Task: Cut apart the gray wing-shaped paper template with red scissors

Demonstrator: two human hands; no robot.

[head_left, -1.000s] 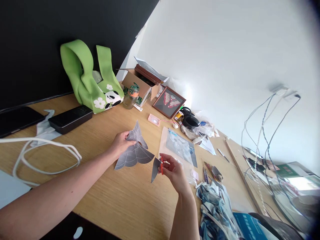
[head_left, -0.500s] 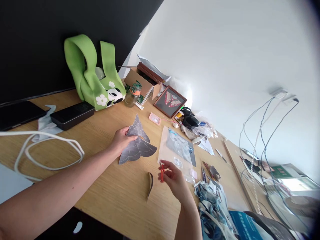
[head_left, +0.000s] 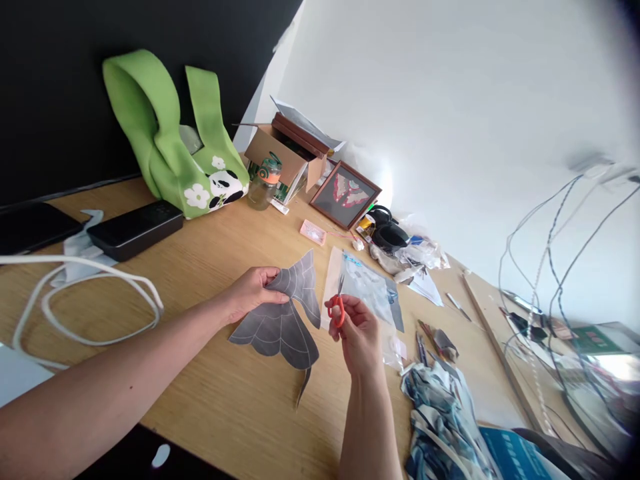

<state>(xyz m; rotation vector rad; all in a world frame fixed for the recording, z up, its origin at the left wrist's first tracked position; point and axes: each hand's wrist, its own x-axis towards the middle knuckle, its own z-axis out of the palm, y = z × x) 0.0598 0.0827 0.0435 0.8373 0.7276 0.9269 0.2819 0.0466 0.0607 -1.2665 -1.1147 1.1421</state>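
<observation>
Wooden desk point(head_left: 210, 400) carries clutter toward its far edge. Near its front edge, both forearms reach in: the right hand point(head_left: 359, 337) grips small orange-handled scissors point(head_left: 339, 303), blades up; the left hand point(head_left: 250, 291) pinches a grey, veined, wing-shaped paper cutout point(head_left: 285, 320), lifted above mid-desk.

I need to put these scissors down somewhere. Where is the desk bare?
Bare wood lies between the white cable loop and the grey leaf-shaped paper cutout, and behind it toward the black power bank. It is crowded right of the right hand: clear plastic bag, patterned scraps.
</observation>
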